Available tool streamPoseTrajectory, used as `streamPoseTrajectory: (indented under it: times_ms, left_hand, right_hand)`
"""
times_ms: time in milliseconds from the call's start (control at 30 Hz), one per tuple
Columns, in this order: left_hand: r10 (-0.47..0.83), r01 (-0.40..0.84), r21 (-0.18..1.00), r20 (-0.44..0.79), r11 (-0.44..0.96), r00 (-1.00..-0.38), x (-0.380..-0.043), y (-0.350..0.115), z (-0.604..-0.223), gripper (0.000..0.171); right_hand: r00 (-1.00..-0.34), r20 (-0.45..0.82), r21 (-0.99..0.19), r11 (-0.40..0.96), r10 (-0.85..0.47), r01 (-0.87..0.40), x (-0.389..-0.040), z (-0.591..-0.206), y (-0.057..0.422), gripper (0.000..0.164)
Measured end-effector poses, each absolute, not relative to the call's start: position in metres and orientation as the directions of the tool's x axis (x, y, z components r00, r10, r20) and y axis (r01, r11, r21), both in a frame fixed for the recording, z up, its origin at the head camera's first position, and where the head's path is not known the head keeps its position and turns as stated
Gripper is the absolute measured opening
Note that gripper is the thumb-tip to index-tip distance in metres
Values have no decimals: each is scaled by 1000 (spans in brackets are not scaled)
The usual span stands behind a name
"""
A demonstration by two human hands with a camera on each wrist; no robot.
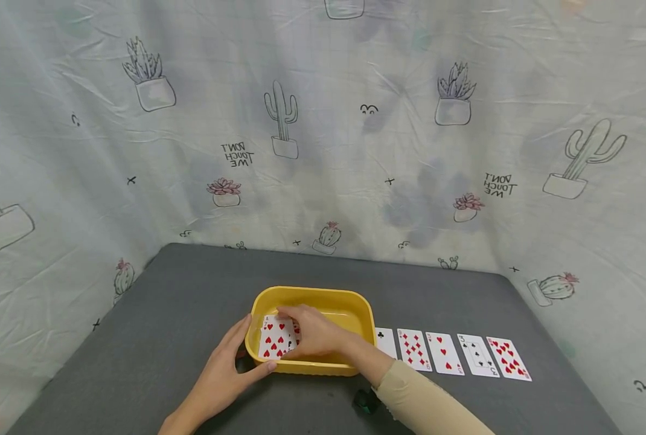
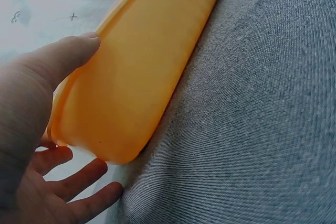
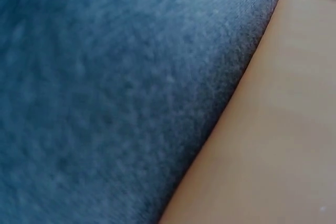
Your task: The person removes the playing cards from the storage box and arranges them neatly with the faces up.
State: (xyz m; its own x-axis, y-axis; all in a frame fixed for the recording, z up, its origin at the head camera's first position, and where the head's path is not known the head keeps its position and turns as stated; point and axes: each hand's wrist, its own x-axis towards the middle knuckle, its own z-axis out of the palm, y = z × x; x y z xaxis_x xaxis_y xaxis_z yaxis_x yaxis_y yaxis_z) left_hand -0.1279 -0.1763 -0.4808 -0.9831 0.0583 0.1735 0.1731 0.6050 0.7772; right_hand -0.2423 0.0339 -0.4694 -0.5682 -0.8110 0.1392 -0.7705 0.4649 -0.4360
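Note:
A yellow plastic tray (image 1: 328, 292) sits on the grey table. My left hand (image 1: 220, 371) holds its left end, the thumb on the front rim and the fingers around the corner; in the left wrist view the lower fingers spread below the tray wall (image 2: 142, 61). Inside the tray my right hand (image 1: 317, 332) grips playing cards at the left end, fingers at their far edge and thumb at the near edge. A heart card (image 1: 274, 339) shows beside its fingers; the hand hides the others in part. Only the tray's outer wall (image 3: 273, 124) fills the right wrist view.
Several face-up playing cards (image 1: 445, 353) lie in a row right of the tray, the nearest club card (image 1: 385, 341) partly covered by it. A small dark object (image 1: 364, 401) lies by the right sleeve (image 1: 421, 396). A cactus-print curtain (image 1: 334, 151) surrounds the table (image 1: 149, 338).

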Motion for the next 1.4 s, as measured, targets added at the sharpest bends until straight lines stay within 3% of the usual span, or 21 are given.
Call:
streamPoseTrajectory:
  times_ms: [633, 933, 1167, 1400]
  left_hand:
    - [37, 157, 772, 171, 616, -985, -133, -168, -485, 110]
    - [33, 142, 768, 155, 624, -987, -132, -167, -485, 111]
    - [28, 127, 755, 143, 643, -989, -131, -166, -484, 113]
    - [34, 144, 762, 159, 631, -987, -131, -167, -485, 112]
  right_hand:
    - [-604, 140, -390, 517, -784, -762, -244, -468, 42, 88]
    - [-560, 153, -509, 420, -814, -751, -245, -468, 39, 85]
    - [-539, 140, -517, 403, -830, -755, -244, -467, 40, 95]
    - [-569, 147, -596, 387, -809, -704, -243, -465, 40, 95]
